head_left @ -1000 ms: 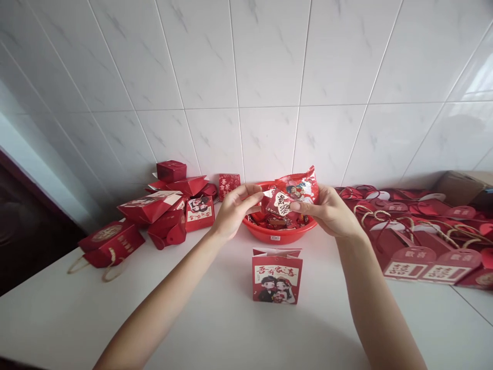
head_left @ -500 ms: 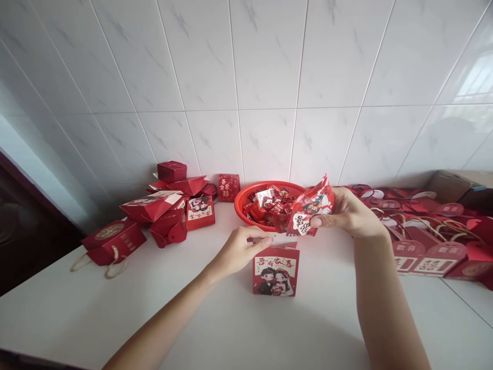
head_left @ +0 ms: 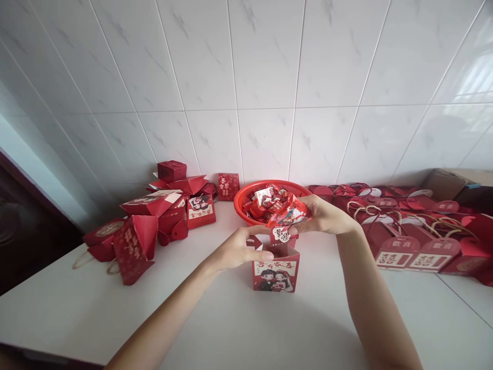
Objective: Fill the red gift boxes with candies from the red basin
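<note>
A small red gift box with a cartoon couple on its front stands upright on the white table, its top open. My left hand is closed on the box's near upper edge, thumb in front and fingers behind. From the right, my right hand grips a shiny red printed packet between thumb and fingers. The packet's lower end is at the box's mouth; how far it reaches inside I cannot tell. Just behind the hands sits a red plastic basket of wrapped sweets.
At left lies a pile of red boxes, with one tilted box at its front. A red box leans on the tiled wall. Rows of red boxes with rope handles fill the right side, before a cardboard carton.
My right hand has brought the packet left and down to the box. My left hand has taken hold of the box's edge, whose top now gapes open. A tilted red box now shows at the left pile's front.
</note>
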Motion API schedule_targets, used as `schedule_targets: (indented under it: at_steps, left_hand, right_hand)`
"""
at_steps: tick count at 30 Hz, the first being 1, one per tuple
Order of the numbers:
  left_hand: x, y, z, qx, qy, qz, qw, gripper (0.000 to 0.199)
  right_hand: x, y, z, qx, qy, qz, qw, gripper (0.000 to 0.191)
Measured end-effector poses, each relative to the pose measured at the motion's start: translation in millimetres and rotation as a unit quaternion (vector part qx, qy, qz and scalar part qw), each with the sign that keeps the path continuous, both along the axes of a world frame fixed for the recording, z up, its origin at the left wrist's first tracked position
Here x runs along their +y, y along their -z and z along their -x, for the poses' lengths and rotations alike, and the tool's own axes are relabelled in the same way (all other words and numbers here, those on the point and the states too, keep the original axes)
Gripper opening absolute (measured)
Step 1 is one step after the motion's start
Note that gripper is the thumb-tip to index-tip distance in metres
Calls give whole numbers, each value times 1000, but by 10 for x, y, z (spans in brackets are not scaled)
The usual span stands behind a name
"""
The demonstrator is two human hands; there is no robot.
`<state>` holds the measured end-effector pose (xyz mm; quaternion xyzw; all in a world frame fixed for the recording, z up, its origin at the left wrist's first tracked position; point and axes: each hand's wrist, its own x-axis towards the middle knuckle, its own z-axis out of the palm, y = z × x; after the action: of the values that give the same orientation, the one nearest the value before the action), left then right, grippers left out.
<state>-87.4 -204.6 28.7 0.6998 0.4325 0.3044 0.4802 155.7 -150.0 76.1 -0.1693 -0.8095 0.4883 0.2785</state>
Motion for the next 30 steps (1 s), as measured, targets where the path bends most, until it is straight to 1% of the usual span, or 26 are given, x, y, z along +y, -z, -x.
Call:
schedule_targets:
  at_steps: [4, 8, 11, 13, 16, 21, 24, 30]
  left_hand:
    - [-1, 4, 1, -15, -3, -3, 1000, 55]
    - [2, 24, 5, -22, -16, 2, 1000, 52]
    - [1, 38, 6, -42, -2, 15, 999, 48]
    - [-2, 41, 5, -49, 6, 17, 999, 45]
    - [-4, 44, 5, -38, -9, -1, 999, 45]
    - [11, 79, 20, -24, -33, -1, 999, 44]
    - [23, 104, 32, -24, -28, 4, 999, 43]
    - [29, 115, 41, -9, -40, 14, 999, 59]
  right_hand:
    - [-34, -10, 28, -9, 25, -4, 1000, 37]
    - [-109, -36, 78, -66, 55, -62, 994, 35]
    - [-136, -30, 141, -105, 82, -100, 986, 30]
    - [-135, -16, 177, -124, 95, -109, 982, 30]
    - [-121, 2, 204, -135, 97, -104, 981, 31]
    - [-107, 12, 191, -108, 97, -77, 986, 30]
    - [-105, 18, 183, -87, 88, -83, 989, 29]
    - [-104, 29, 199, -48, 114, -97, 988, 34]
